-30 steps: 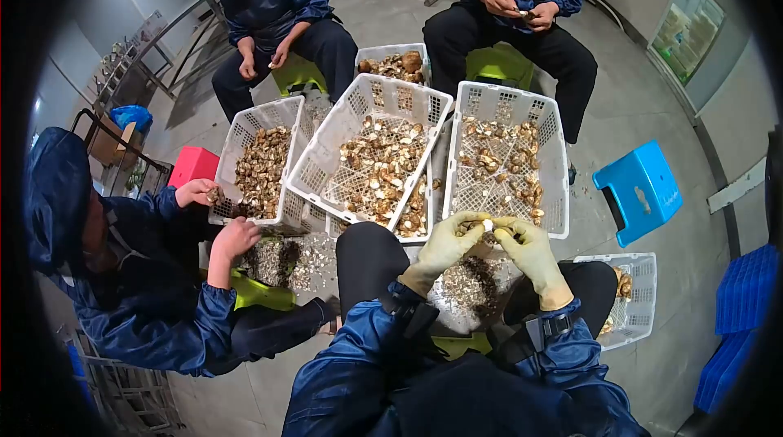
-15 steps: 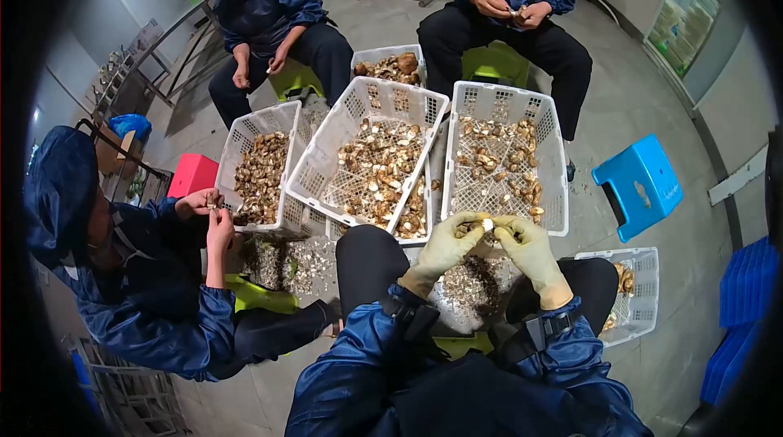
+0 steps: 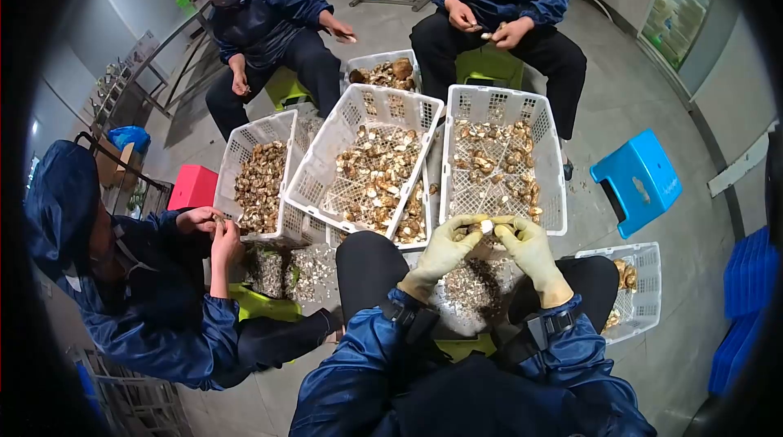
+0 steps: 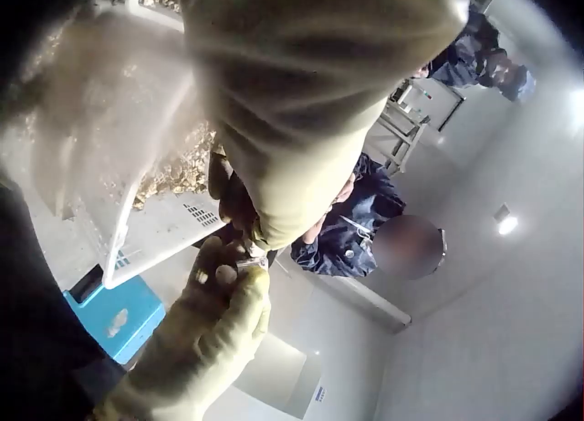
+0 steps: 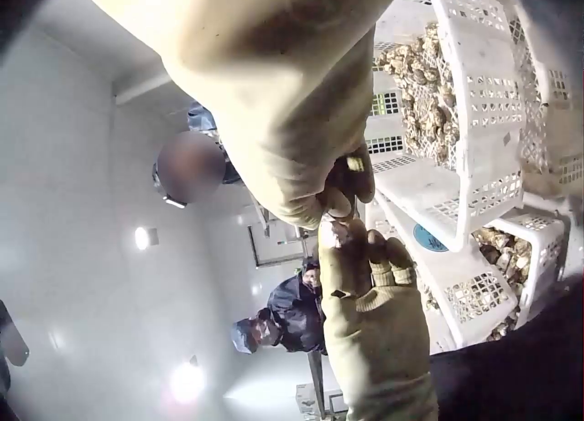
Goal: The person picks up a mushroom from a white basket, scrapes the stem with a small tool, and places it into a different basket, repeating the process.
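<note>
Both hands wear pale yellow gloves and meet above the lap in the head view. My left hand (image 3: 439, 263) holds a small brown and white mushroom piece (image 3: 487, 227) at its fingertips. The curled fingers and thumb of my right hand (image 3: 533, 262) pinch the same piece from the other side. In the left wrist view something small and shiny (image 4: 253, 262) shows at the right thumb; what it is cannot be told. The right wrist view shows the white part of the piece (image 5: 335, 231) between the hands. Gloves hide much of it.
White baskets of mushroom pieces stand ahead: a left one (image 3: 291, 161), a tilted middle one (image 3: 306, 202) and a right one (image 3: 559, 184). Another basket (image 3: 650, 306) is by the right knee. Trimmings (image 3: 466, 289) lie below the hands. Three people sit around; a blue stool (image 3: 639, 180) stands right.
My hands have stayed together on the piece, with little movement. The back-left person has stretched a hand toward the baskets. The back-right person's hands have moved apart; the left-side person's have come together.
</note>
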`<state>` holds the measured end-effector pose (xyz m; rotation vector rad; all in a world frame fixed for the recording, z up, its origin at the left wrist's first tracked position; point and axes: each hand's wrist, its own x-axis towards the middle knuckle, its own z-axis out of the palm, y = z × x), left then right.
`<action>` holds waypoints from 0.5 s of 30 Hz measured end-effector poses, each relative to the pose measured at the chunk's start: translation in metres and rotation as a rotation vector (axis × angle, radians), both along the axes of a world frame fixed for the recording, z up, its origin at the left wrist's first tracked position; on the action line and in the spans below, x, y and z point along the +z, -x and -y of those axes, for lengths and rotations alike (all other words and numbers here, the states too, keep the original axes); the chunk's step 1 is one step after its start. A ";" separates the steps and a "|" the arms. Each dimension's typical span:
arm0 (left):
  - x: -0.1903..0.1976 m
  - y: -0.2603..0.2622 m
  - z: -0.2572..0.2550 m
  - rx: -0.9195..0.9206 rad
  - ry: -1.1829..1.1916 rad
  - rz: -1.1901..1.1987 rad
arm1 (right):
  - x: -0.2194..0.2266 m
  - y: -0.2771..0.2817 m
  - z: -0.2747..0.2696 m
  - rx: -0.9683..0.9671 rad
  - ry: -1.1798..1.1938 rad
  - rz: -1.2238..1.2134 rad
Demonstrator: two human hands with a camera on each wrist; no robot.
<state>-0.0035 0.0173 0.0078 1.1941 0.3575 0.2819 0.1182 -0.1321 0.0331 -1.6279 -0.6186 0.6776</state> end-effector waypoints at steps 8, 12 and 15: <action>-0.003 -0.001 -0.003 -0.037 0.044 0.063 | -0.016 -0.005 -0.002 -0.068 -0.029 0.043; -0.009 -0.003 -0.004 -0.041 0.052 0.118 | -0.005 -0.003 -0.002 -0.063 -0.055 0.095; -0.006 -0.003 -0.003 -0.035 0.138 0.085 | 0.014 0.005 -0.003 0.037 -0.032 0.148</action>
